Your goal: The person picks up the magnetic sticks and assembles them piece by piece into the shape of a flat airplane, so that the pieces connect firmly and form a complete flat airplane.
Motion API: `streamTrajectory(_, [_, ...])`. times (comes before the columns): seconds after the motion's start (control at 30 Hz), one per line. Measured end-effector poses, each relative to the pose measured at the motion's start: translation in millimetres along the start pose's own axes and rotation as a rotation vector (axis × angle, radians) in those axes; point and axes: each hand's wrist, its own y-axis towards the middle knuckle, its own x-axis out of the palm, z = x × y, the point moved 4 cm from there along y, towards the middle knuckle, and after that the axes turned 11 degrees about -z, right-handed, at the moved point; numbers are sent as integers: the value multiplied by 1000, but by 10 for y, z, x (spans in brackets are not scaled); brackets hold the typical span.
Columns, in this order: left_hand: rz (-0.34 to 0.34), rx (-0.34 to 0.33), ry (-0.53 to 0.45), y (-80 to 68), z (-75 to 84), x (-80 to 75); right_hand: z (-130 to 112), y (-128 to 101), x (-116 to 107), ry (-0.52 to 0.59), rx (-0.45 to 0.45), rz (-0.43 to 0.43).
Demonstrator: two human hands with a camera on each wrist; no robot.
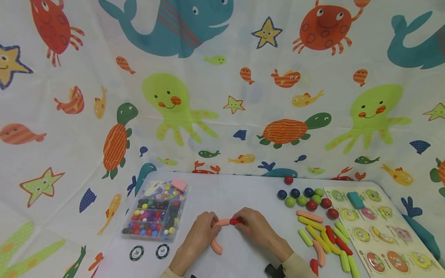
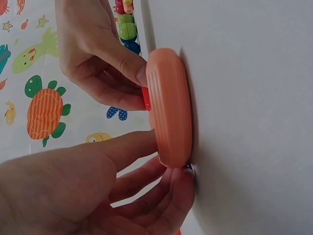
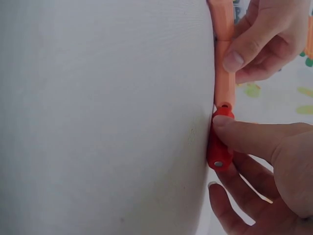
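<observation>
In the head view, my left hand (image 1: 201, 228) pinches an orange magnetic stick (image 1: 221, 222) at the middle of the table. A curved orange magnetic stick (image 1: 216, 247) extends from it toward the front, and looms large in the left wrist view. Between right thumb and fingers, my right hand (image 1: 255, 227) holds a short red magnetic stick (image 1: 236, 221). In the right wrist view, a silver disc shows on the near end of the red stick (image 3: 218, 152). Its far end meets the orange stick (image 3: 224, 83); whether they touch, I cannot tell.
Left stands a divided box of beads (image 1: 153, 212), with two chips (image 1: 162, 251) before it. On the right lie red, green and blue balls (image 1: 301, 200), several loose sticks (image 1: 325, 238) and a food-picture board (image 1: 382, 231) bearing a teal block (image 1: 355, 200). A patterned cloth hangs behind.
</observation>
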Motion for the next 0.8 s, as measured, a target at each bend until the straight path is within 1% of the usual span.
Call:
streamTrajectory(0.13, [2,3,1,-4,4,-3,1,-6,1,16,-7,-3])
streamTrajectory(0.3, [13,17,6,-12,16,-8,-8,-13,6,-8,1,-30])
streamTrajectory(0.53, [-29,-24,-50,-12,-1,6,-4,-44,2,-36,26,-93])
streamTrajectory(0.63, [-30,-29,-52,-10,-1,4,4,-55,-7,-32,35,-89])
streamTrajectory(0.73, [-34,-32,-61,-9,2,4,15,-62,-19,-30,57,-63])
streamTrajectory(0.8, [-37,-31,-70,-8,4,3,24,-63,-30,-7,81,-46])
